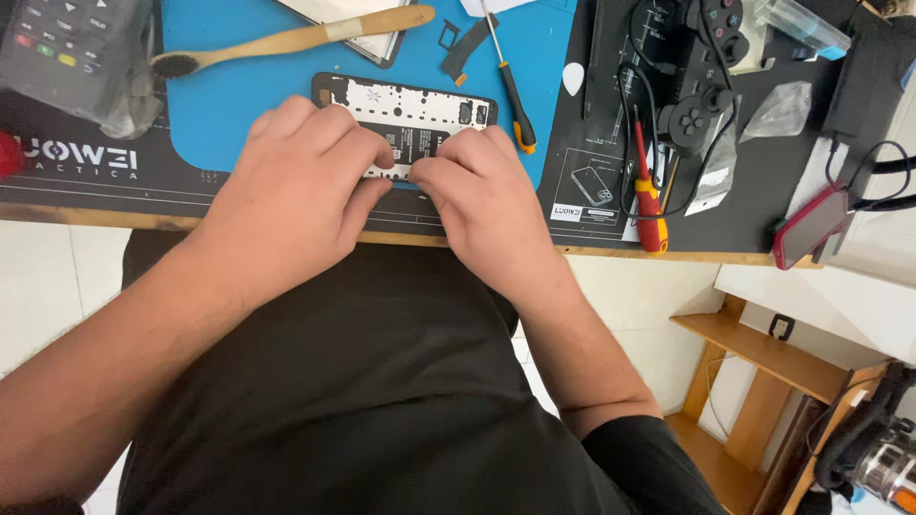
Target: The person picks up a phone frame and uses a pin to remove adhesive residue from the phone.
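Partly hidden under both hands, the opened phone (405,124) lies flat on the blue mat (239,105), its near edge and lower half covered by knuckles, so what the fingertips press on cannot be made out. Only its far strip shows, dark with a pale shield plate and small cut-outs. The left hand (301,186) is curled, fingers bent down onto the left part of the phone, thumb tucked toward the middle. The right hand (482,195) is curled the same way on the right part, its fingers meeting those of the left at the near edge; whether either pinches a small part is impossible to tell.

Far of the phone a wooden brush (286,41) lies across the mat, bristles to the left. Just right of the phone lies a thin screwdriver with a black and orange handle (510,91), and beyond it a white pick (572,78). On the black work mat (763,162) farther right lie a red and yellow screwdriver (649,205), a black game controller (701,67) with its cable, clear plastic bags (778,110), and a red-cased phone (811,229) at the table's near edge. A card terminal in plastic wrap (72,57) is cut off at the far left
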